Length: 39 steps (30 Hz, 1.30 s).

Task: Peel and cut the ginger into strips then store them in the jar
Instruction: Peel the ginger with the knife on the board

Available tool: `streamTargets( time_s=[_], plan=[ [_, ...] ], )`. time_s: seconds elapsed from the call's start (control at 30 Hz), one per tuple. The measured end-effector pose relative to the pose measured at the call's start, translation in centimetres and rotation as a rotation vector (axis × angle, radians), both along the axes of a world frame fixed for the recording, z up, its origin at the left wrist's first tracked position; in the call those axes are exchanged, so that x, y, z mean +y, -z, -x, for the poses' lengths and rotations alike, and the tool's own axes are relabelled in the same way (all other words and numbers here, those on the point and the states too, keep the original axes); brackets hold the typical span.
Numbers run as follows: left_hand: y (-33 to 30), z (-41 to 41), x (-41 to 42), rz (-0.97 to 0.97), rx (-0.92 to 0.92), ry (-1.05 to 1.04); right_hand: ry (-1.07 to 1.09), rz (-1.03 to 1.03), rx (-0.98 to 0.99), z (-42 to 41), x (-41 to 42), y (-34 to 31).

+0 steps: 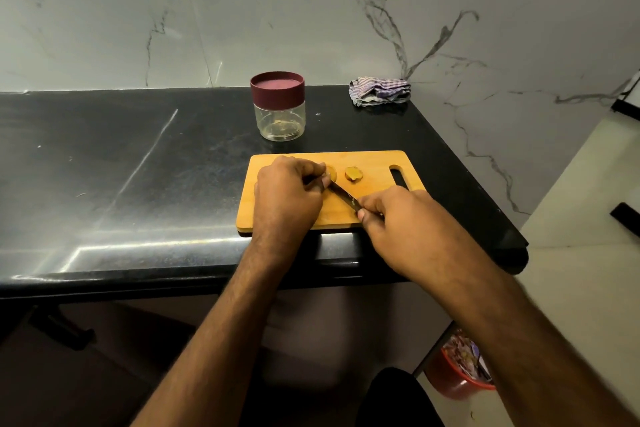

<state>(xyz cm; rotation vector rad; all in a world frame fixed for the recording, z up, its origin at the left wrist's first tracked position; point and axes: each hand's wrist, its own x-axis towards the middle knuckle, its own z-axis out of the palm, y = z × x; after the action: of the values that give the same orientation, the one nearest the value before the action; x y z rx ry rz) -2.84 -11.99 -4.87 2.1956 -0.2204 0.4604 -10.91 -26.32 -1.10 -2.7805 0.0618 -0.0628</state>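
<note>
The left hand [289, 196] pins a ginger [331, 173] piece on the board [377, 163] near its far edge, steadying it for the knife [343, 197] the right hand [398, 222] grips; a second piece [353, 173] waits beside it (jar [278, 106] still lidded, beyond).

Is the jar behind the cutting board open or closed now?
Closed. The maroon lid sits on top of the clear jar, which stands upright on the counter.

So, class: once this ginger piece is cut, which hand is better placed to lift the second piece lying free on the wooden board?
Probably the left hand: it holds no tool. The right hand grips the dark-bladed knife.
</note>
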Motion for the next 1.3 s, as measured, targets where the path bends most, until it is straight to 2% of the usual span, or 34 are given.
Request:
streamTargets(
  time_s=[0.33, 0.5, 0.77, 1.0, 1.3],
  plan=[
    [0.2, 0.3, 0.2, 0.023, -0.017, 0.026, 0.092, -0.016, -0.019, -0.1, -0.5, -0.3],
    [0.2, 0.4, 0.3, 0.027, -0.003, 0.034, 0.074, -0.036, -0.126, 0.6, -0.1, -0.5],
    [0.2, 0.3, 0.3, 0.020, -0.009, 0.022, 0.008, -0.049, -0.132, -0.5, 1.3, 0.7],
    [0.1, 0.1, 0.0, 0.006, -0.014, 0.009, 0.001, -0.131, -0.242, 0.2, 1.1, 0.5],
    [0.1, 0.1, 0.1, 0.026, -0.013, 0.003, -0.003, -0.096, -0.234, 0.1, 1.3, 0.7]
  ],
)
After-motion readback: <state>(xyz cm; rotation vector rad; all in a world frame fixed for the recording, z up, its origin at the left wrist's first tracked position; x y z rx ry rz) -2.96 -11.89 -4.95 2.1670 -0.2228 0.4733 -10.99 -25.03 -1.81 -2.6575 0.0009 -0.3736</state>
